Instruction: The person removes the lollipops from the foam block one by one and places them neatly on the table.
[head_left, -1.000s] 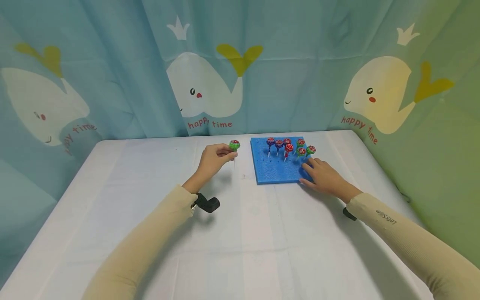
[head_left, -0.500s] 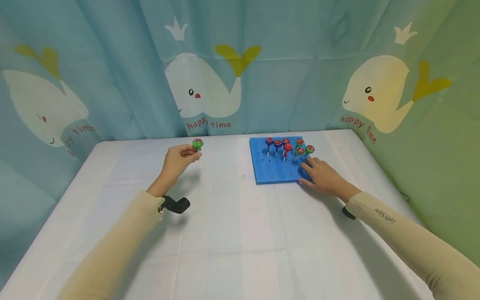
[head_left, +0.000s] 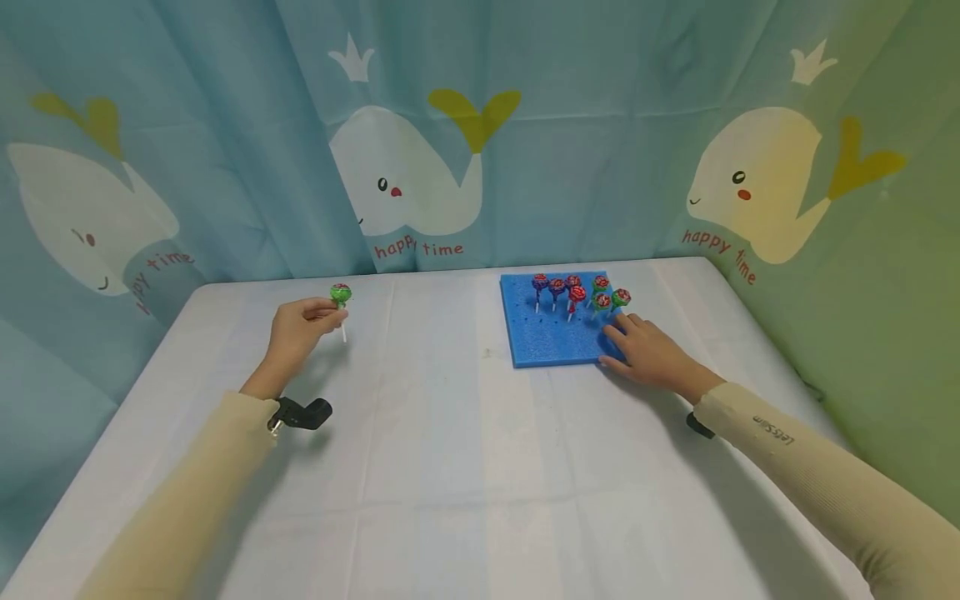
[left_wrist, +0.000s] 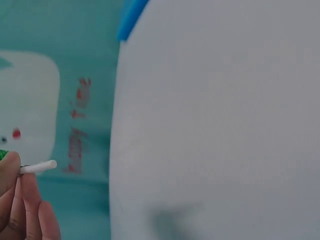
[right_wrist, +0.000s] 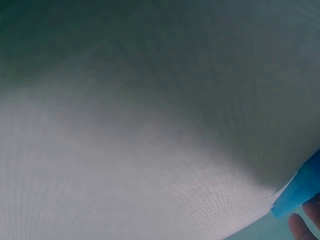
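My left hand (head_left: 297, 336) pinches a green-wrapped lollipop (head_left: 341, 293) just under its head, its white stick pointing down above the left part of the table. In the left wrist view the bare end of the white stick (left_wrist: 40, 167) sticks out past the fingers. A blue foam board (head_left: 555, 343) lies at the back, right of centre, with purple, red and green lollipops standing upright in its rear half. My right hand (head_left: 651, 353) rests on the board's right edge with fingers spread, beside a green lollipop (head_left: 621, 298). The right wrist view shows a corner of the board (right_wrist: 299, 190) by the fingertips.
A white cloth covers the table (head_left: 450, 433). Behind it hangs a blue-green curtain (head_left: 585, 192) with whale prints, meeting the table's back edge and running along the right side. Small holes dot the board around the lollipop sticks.
My left hand has moved left across the table, away from the board, carrying the green lollipop. My right hand stays in place at the board's edge.
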